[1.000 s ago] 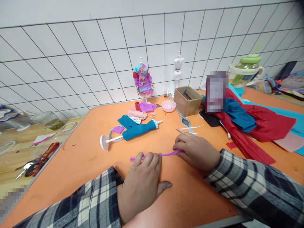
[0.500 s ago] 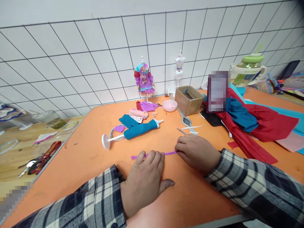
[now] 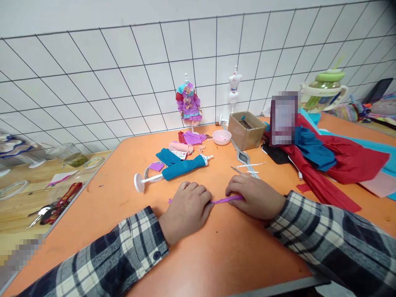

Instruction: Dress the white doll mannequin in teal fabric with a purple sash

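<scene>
From the head view I see my left hand (image 3: 185,208) curled knuckles-up on the orange surface (image 3: 216,251), near its front edge, fingers folded down over the left part of a thin purple strip of fabric (image 3: 225,200); a short tip of the strip pokes out on the far side of that hand. My right hand (image 3: 255,197) lies just beside it, its fingers closed narrowly on the strip's right end, so the strip runs flat on the surface between the two hands. Both wrists wear dark blue and white plaid sleeves (image 3: 123,255). Just beyond the right hand lie small metal scissors (image 3: 236,170) and a white sliver of paper (image 3: 252,166). Toward the middle of the surface a white doll stand wrapped in teal cloth (image 3: 173,170) lies on its side, with a small purple patch (image 3: 156,166) and a pink rolled piece of cloth (image 3: 180,147) close by. Near the back edge stand a miniature mannequin in a purple and teal dress (image 3: 188,103), a bare white mannequin (image 3: 234,87), a shallow pink bowl (image 3: 221,137) and an open brown cardboard box (image 3: 246,130). Red and blue fabric (image 3: 334,161) is heaped toward the right edge, and a green-lidded clear jug (image 3: 324,90) stands behind it.
</scene>
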{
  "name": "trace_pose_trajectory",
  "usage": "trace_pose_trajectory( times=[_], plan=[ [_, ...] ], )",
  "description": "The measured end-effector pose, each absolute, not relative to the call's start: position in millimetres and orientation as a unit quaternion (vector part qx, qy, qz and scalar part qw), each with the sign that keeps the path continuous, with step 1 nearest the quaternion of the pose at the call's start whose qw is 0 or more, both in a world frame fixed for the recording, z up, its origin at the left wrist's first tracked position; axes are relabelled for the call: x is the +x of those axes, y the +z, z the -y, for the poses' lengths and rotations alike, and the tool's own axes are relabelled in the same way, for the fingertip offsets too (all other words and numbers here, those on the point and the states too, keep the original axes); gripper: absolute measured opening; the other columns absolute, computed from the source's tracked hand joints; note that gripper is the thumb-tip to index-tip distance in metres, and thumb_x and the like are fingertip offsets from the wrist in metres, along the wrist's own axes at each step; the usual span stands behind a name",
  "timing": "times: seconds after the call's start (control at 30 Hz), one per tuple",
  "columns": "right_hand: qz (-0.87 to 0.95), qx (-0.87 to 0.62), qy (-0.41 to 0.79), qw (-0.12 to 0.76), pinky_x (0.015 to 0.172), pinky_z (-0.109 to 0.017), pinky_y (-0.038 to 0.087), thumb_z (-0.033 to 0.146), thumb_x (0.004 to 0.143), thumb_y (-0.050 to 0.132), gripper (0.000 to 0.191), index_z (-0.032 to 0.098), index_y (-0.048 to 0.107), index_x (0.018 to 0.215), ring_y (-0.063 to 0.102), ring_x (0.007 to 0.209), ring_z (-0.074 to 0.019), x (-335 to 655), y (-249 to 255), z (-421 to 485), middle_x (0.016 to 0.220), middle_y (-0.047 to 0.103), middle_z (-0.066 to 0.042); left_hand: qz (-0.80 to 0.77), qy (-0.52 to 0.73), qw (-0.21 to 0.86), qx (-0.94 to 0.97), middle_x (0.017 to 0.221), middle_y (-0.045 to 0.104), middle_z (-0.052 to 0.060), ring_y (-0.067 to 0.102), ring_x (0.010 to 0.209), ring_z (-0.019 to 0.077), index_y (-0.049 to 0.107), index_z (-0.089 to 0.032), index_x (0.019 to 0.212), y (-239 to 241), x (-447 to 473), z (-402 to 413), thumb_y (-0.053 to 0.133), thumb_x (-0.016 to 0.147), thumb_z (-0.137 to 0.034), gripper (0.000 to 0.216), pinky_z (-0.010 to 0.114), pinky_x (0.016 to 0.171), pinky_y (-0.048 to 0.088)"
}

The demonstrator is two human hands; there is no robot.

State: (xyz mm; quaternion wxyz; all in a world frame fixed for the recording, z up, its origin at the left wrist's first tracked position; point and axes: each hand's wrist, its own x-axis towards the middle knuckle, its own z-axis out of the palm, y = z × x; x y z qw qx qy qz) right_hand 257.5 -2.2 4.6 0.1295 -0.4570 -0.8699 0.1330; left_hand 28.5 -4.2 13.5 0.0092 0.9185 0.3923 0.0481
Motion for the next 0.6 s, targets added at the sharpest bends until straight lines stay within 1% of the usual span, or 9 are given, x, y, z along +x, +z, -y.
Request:
trace_pose_trajectory(
  times=[0.07,0.13,0.17,0.2,0.27,0.37,0.43,0.53,0.6],
  plan=[
    [0.880,-0.436,0.133,0.132,0.084,-0.034,0.042,0.015,0.083,0.058,0.011,0.020,0.068,0.083,0.056,0.093,-0.0193,256.9,4.2,1.0,0.093,0.065,-0.004,-0.397,0.076,0.050,0.914,0.090,0.064,0.004,0.055,0.088,0.0213,0.062,-0.018,0.090,11.9,27.2,3.7,0.053,0.092,-0.030,0.016,0.038,0.081,0.039],
    [0.884,-0.425,0.124,0.148,0.085,-0.034,0.042,0.013,0.082,0.058,0.012,0.020,0.068,0.080,0.056,0.093,-0.0190,256.4,4.4,0.6,0.095,0.065,-0.004,-0.396,0.113,0.120,0.903,0.099,0.065,0.004,0.056,0.094,0.0209,0.062,-0.019,0.102,11.2,25.7,1.6,0.057,0.090,-0.035,0.020,0.037,0.085,0.040],
    [0.886,-0.419,0.115,0.159,0.086,-0.035,0.041,0.014,0.083,0.058,0.012,0.020,0.068,0.080,0.056,0.094,-0.0193,256.3,4.9,0.9,0.097,0.066,-0.004,-0.396,0.127,0.157,0.896,0.102,0.065,0.004,0.056,0.097,0.0203,0.062,-0.020,0.106,11.3,25.1,0.2,0.055,0.092,-0.037,0.023,0.036,0.087,0.040],
    [0.889,-0.413,0.103,0.171,0.087,-0.036,0.040,0.015,0.084,0.058,0.011,0.020,0.068,0.081,0.056,0.095,-0.0199,256.3,5.5,1.3,0.099,0.066,-0.005,-0.399,0.133,0.187,0.888,0.103,0.065,0.003,0.056,0.098,0.0197,0.063,-0.022,0.106,11.8,24.7,-1.4,0.052,0.094,-0.039,0.024,0.036,0.088,0.040],
    [0.892,-0.400,0.075,0.197,0.091,-0.039,0.038,0.018,0.087,0.057,0.011,0.020,0.067,0.083,0.055,0.099,-0.0211,256.5,7.2,2.5,0.105,0.066,-0.006,-0.410,0.125,0.222,0.876,0.101,0.067,0.001,0.056,0.098,0.0187,0.066,-0.023,0.100,13.4,24.7,-4.0,0.045,0.098,-0.038,0.026,0.037,0.088,0.038],
    [0.896,-0.384,0.047,0.219,0.093,-0.039,0.035,0.021,0.089,0.055,0.011,0.020,0.065,0.085,0.055,0.100,-0.0214,256.5,9.8,3.5,0.107,0.067,-0.006,-0.416,0.103,0.224,0.875,0.094,0.069,0.000,0.057,0.095,0.0188,0.068,-0.023,0.089,15.3,25.8,-5.5,0.050,0.096,-0.038,0.025,0.038,0.086,0.035],
    [0.898,-0.385,0.053,0.207,0.087,-0.037,0.035,0.020,0.088,0.055,0.010,0.019,0.064,0.084,0.056,0.093,-0.0203,255.9,10.9,3.4,0.096,0.068,-0.005,-0.411,0.104,0.220,0.879,0.091,0.070,-0.001,0.058,0.093,0.0183,0.068,-0.023,0.089,15.0,26.2,-5.5,0.052,0.095,-0.037,0.023,0.038,0.086,0.034],
    [0.895,-0.398,0.084,0.182,0.082,-0.035,0.034,0.018,0.085,0.055,0.009,0.019,0.063,0.081,0.056,0.082,-0.0189,255.1,11.2,3.6,0.079,0.067,-0.003,-0.409,0.114,0.214,0.880,0.089,0.071,-0.001,0.059,0.092,0.0180,0.069,-0.024,0.090,12.4,25.4,-6.8,0.049,0.096,-0.034,0.023,0.038,0.085,0.032],
    [0.891,-0.402,0.108,0.181,0.083,-0.036,0.034,0.021,0.083,0.058,0.005,0.019,0.063,0.083,0.057,0.082,-0.0190,255.0,10.8,4.9,0.080,0.067,-0.003,-0.411,0.112,0.213,0.879,0.087,0.072,-0.001,0.060,0.090,0.0179,0.070,-0.023,0.088,11.0,24.9,-8.1,0.050,0.095,-0.030,0.022,0.038,0.084,0.032]
  ],
)
